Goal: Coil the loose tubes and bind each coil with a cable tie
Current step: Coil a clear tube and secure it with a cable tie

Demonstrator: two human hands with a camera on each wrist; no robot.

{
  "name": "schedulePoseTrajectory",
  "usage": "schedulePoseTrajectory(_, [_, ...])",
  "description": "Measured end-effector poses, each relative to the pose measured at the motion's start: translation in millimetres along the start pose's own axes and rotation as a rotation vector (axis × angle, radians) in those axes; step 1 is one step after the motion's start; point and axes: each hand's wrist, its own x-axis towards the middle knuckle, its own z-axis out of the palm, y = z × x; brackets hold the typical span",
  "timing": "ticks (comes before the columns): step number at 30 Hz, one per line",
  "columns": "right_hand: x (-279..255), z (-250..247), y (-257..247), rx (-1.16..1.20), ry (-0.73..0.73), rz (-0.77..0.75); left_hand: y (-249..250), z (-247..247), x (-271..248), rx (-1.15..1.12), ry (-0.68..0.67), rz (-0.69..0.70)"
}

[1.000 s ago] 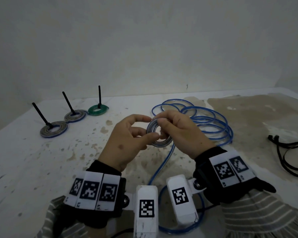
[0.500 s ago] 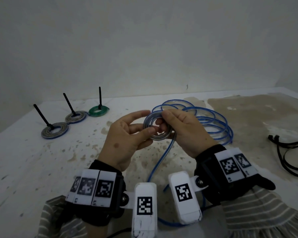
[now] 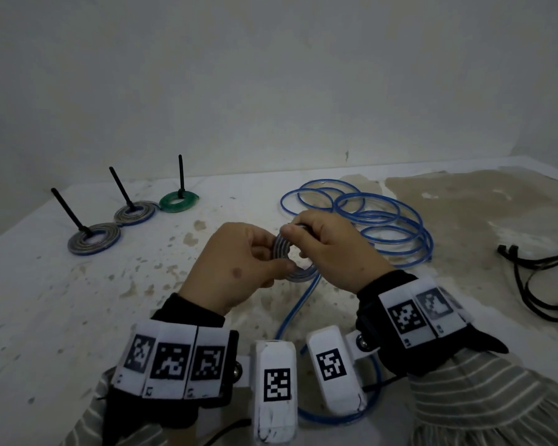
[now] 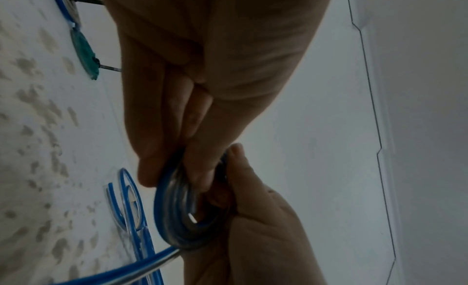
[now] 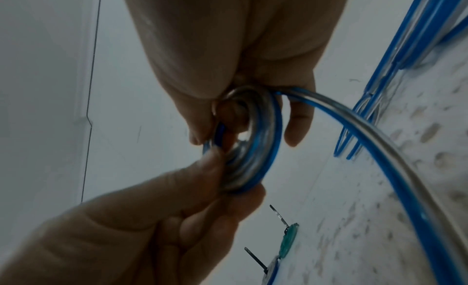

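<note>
A small flat coil [image 3: 287,255] of clear tube with a blue stripe is held above the table between both hands. My left hand [image 3: 239,268] pinches its left side with thumb and fingers; the wrist view shows the coil [image 4: 177,205] between them. My right hand [image 3: 326,249] grips the top and right side, thumb over the coil [image 5: 248,141]. The loose blue tube [image 3: 384,220] trails from the coil down toward me and lies in wide loops on the table behind my right hand.
Three bound coils with upright black tie tails sit at the back left: two grey-blue [image 3: 94,241] [image 3: 135,214] and one green [image 3: 178,201]. A bunch of loose black cable ties [image 3: 535,284] lies at the right. The white table [image 3: 62,317] is stained.
Both hands turned the small coil and shifted their grip on it. My left fingers closed further round its left side, and my right thumb moved over its top.
</note>
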Motion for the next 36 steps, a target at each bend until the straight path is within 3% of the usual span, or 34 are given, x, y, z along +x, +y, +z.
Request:
schedulePoseTrajectory(2, [-0.2,2.6,-1.0,0.042,0.035,-0.019,-1.7,-1.1,1.0,-0.016,0.024,0.0])
schedulePoseTrajectory(5, [1.7,3.2,-3.6,0.323,0.124,0.024,-3.3,-1.6,2.1,-0.235,0.085,-0.066])
schedulePoseTrajectory(10, [5.0,3.7,-3.4,0.525,0.101,0.04,-5.2,-0.1,6.5,-0.599,0.198,-0.139])
schedulePoseTrajectory(12, [6.6,2.9,-2.3,0.597,0.117,0.003,-4.7,2.2,7.0,-0.666,0.174,-0.163])
schedulePoseTrajectory(17, [7.0,-2.8,6.8,0.518,0.177,-0.048,-3.2,12.4,1.5,-0.492,-0.022,-0.206])
schedulePoseTrajectory(23, [2.6,-7.1,4.2,0.121,0.125,-0.127,-3.3,-6.0,3.5,-0.255,0.144,-0.04])
schedulePoseTrajectory(27, [1.1,-3.2,1.7,0.036,0.096,-0.141,-2.9,-11.6,0.9,-0.086,0.076,-0.015])
schedulePoseTrajectory(29, [0.6,-1.4,0.7,0.045,0.089,-0.134,-3.6,-10.5,0.3,-0.059,0.045,-0.012])
schedulePoseTrajectory(32, [0.8,-1.8,-2.6,0.213,0.123,-0.109,-6.0,-7.8,2.7,-0.118,0.108,0.004])
schedulePoseTrajectory(36, [1.8,-1.5,-3.9,0.496,0.109,0.021,-5.8,-1.2,6.5,-0.456,0.222,-0.072])
